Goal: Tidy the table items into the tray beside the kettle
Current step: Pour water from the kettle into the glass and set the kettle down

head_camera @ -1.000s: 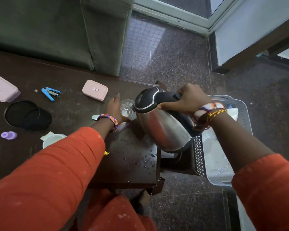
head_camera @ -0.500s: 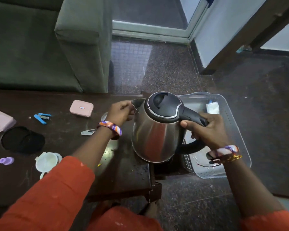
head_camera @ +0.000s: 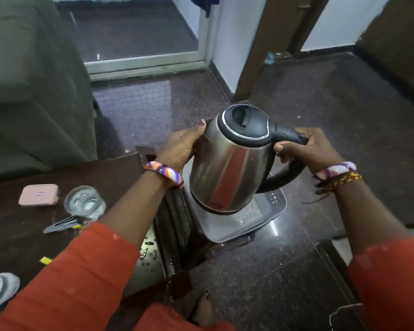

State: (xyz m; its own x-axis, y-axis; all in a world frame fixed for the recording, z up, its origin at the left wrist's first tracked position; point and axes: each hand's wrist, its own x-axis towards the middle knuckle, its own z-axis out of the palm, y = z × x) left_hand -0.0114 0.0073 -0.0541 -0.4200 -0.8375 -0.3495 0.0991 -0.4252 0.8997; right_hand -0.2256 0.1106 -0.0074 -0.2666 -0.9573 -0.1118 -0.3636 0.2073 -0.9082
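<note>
Steel kettle tilts spout-left; right hand grips handle, left hand cups body.

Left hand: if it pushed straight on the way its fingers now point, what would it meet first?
Nothing new: the left hand already lies against the kettle wall, fingers pointing up and away. Beyond them only bare floor shows, though depth is unclear.

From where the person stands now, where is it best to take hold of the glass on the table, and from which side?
Grip the glass around its side wall, coming down from above with the left hand, which is nearer. It stands upright with its mouth open and seems to hold water, so keep it level. The nail clipper lies close in front, so approaching from above or the far side looks safer.
</note>
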